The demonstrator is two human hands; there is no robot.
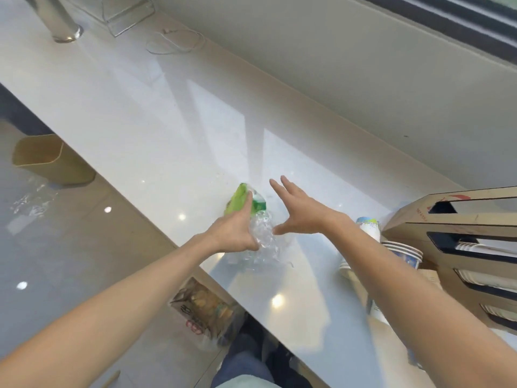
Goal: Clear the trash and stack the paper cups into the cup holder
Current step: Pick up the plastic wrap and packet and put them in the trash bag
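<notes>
A crumpled clear plastic bottle (264,242) with a green label (239,198) lies on the white counter (167,130) near its front edge. My left hand (233,229) grips it, fingers over the green label. My right hand (300,212) hovers just right of the bottle, fingers spread, holding nothing. Paper cups (402,252) with blue print lie in a stack on their side at the right, beside a brown wooden cup holder (453,219) with slots showing white cup rims. Another cup (369,224) lies behind my right forearm.
A tan waste bin (47,158) stands on the floor at the left, with clear plastic trash (30,201) beside it. A snack bag (204,312) in a plastic bag lies below the counter edge. A white cable (173,42) and a metal post (60,21) sit far back.
</notes>
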